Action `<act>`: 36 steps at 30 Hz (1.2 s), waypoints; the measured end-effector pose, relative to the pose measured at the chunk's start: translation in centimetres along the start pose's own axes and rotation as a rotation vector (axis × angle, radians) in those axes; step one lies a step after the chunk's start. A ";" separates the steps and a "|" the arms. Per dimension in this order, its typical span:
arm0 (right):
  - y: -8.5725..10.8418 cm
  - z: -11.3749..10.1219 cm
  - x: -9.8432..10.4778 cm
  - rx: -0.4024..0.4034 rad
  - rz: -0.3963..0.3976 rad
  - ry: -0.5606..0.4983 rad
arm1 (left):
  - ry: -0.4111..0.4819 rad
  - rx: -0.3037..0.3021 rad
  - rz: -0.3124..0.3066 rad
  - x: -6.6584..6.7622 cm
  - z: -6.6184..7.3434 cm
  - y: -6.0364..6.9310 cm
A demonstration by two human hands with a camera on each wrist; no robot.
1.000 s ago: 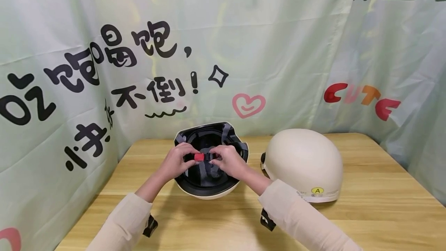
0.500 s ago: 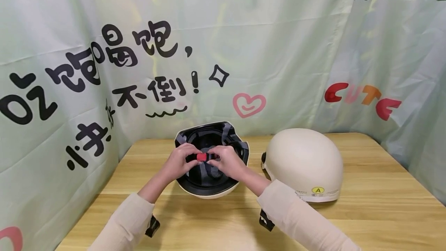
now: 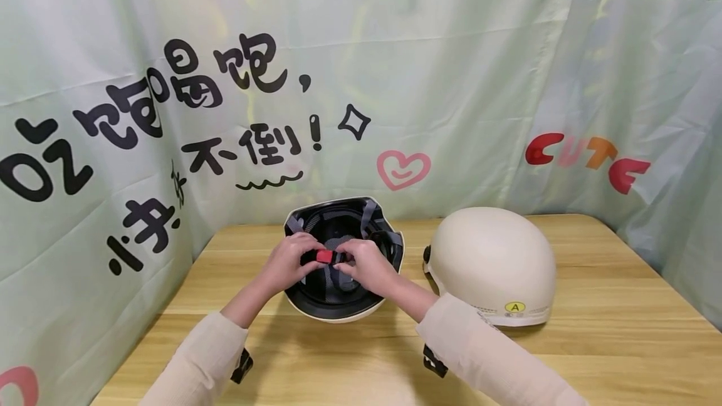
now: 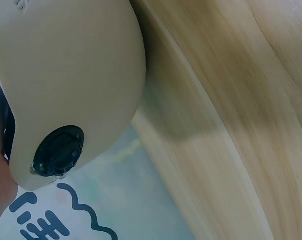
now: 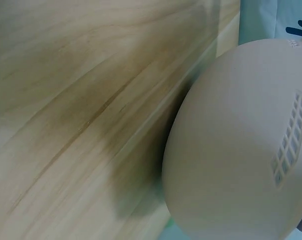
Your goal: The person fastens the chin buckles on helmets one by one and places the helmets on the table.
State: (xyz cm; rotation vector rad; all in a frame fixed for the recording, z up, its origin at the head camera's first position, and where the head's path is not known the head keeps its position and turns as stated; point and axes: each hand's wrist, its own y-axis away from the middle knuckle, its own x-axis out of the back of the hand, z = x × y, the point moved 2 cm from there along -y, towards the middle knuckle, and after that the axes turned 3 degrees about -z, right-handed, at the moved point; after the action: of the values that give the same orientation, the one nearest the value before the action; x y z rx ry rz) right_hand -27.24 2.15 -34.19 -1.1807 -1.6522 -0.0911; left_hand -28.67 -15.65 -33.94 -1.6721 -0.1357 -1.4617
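The red-and-black chin-strap buckle (image 3: 324,256), over the upturned helmet (image 3: 335,311) near the far edge of the counter (image 3: 338,365), lies between the left grip (image 3: 290,263) and right grip (image 3: 370,263), long axis crosswise, each pinched closed on its own end (latching cannot be told).

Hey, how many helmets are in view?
2. One upturned helmet, its dark inside showing, is near centre; one dome-up helmet sits on the table to the right. No others show.

A cream helmet (image 3: 491,259) with 1 yellow sticker (image 3: 514,307) rests dome-up on the wooden table (image 3: 615,312) before a printed curtain (image 3: 451,80).
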 end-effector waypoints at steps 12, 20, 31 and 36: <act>0.0 1.0 3.0 -0.013 0.107 0.110 | -0.057 -0.140 -0.009 0.3 -0.9 -0.3; -0.9 2.0 5.9 -0.042 0.259 0.106 | -0.097 0.087 0.067 1.9 -1.9 -0.1; -1.5 4.2 7.9 -0.502 0.146 -0.070 | 0.189 0.746 -0.115 4.4 -3.7 -0.2; -1.5 5.2 8.0 -0.662 0.053 -0.129 | 0.370 0.912 -0.264 4.5 -4.2 -0.2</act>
State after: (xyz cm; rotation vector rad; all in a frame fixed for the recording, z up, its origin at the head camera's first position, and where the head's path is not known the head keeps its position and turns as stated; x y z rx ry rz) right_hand -31.60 9.47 -29.65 -1.7500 -1.7575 -0.5741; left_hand -30.53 -20.31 -30.40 -0.6539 -0.7176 -1.5336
